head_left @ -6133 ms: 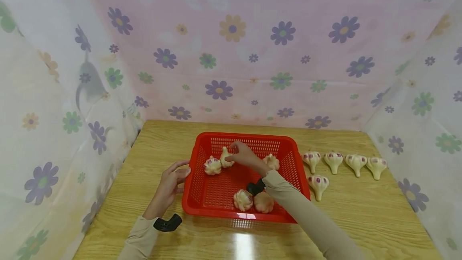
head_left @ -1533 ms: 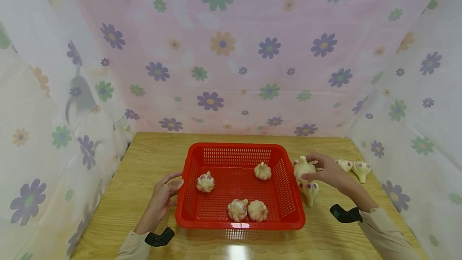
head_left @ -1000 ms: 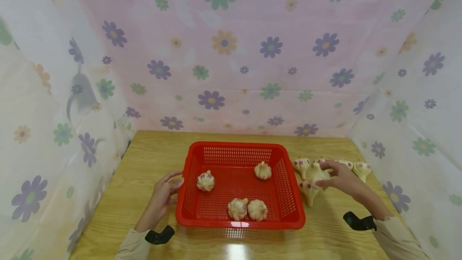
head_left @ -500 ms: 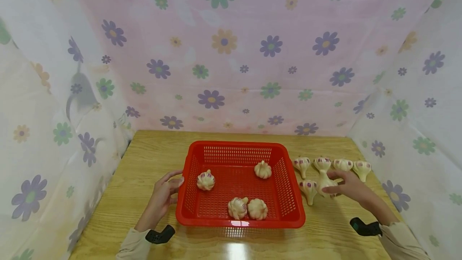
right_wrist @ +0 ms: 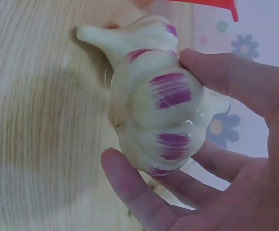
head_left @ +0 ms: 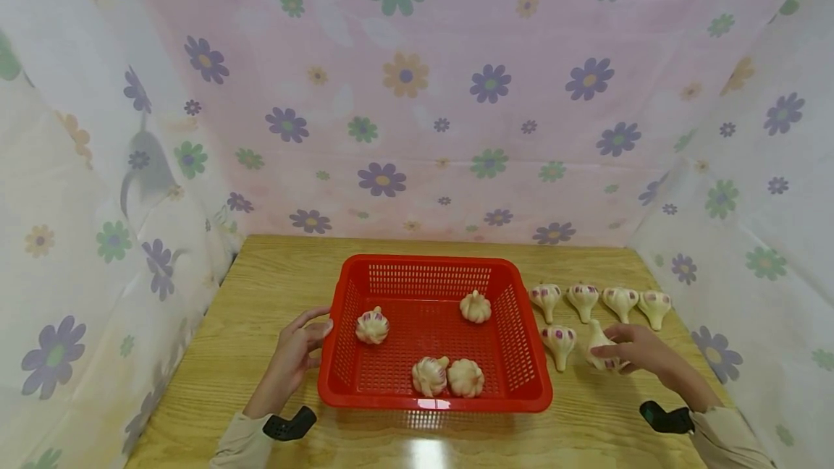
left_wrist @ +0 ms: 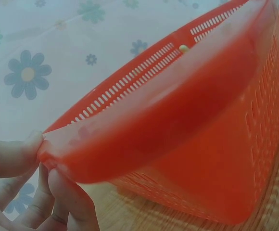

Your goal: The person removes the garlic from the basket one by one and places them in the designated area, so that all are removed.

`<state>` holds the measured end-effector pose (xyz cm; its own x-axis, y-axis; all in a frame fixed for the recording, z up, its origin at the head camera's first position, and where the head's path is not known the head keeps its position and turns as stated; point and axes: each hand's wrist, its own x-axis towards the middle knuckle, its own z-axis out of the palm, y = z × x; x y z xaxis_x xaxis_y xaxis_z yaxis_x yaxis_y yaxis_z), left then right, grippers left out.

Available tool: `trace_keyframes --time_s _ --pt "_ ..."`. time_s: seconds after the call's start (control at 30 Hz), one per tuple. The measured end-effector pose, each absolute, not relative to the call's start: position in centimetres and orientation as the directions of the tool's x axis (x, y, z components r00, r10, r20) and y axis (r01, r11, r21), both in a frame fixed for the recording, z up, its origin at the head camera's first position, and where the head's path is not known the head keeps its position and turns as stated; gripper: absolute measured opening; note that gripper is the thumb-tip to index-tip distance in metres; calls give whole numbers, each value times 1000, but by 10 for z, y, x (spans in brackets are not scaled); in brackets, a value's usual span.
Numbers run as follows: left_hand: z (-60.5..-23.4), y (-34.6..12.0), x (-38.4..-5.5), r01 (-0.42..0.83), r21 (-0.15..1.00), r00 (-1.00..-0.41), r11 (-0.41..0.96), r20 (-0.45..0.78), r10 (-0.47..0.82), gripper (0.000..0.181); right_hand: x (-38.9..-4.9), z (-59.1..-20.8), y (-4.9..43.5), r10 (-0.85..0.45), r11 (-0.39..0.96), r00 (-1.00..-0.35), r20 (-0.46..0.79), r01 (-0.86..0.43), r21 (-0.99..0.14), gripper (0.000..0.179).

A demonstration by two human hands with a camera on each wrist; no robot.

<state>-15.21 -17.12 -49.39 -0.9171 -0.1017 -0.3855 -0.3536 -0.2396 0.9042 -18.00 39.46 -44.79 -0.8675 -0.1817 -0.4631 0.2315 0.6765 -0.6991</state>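
Note:
My left hand (head_left: pixel 295 357) pinches the left rim of a red plastic basket (head_left: pixel 430 402). In the left wrist view, thumb and fingertips meet on the basket's rim (left_wrist: pixel 130 149). To the basket's right, my right hand (head_left: pixel 645 355) holds a garlic bulb (head_left: pixel 598 342), its stem pointing away from me. Purple streaks mark this held garlic bulb (right_wrist: pixel 158 110) in the right wrist view, where thumb and fingers curve around it. Just left of it lies another garlic bulb (head_left: pixel 559 344). Inside the basket, several bulbs sit apart, including a streaked garlic bulb (head_left: pixel 372 326) at left.
Behind the right hand, several garlic bulbs lie in a row, from a left bulb (head_left: pixel 546 299) to a right bulb (head_left: pixel 654 305). Everything stands on a wooden table (head_left: pixel 280 266). Flowered cloth (head_left: pixel 443 93) hangs at the back and both sides.
Earlier my right hand reached inside the basket at a garlic bulb. It has since carried that bulb out to the right, past the row, and down toward me. The left hand stays on the rim.

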Motion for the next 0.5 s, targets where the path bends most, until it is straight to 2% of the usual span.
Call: trace_keyframes --time_s 0.2,0.37,0.5 --pt "-492 -171 -153 -355 903 -916 -242 -388 -103 44 -181 -454 399 -161 669 -858 -488 269 -693 66" --pt "-492 -171 -153 -369 895 -910 -251 -402 -97 44 -184 -464 403 -184 670 -832 -524 284 -686 39" --pt "-494 -172 -152 -369 894 -911 -256 -402 -91 44 -186 -473 405 -179 688 -824 -538 286 -667 34"
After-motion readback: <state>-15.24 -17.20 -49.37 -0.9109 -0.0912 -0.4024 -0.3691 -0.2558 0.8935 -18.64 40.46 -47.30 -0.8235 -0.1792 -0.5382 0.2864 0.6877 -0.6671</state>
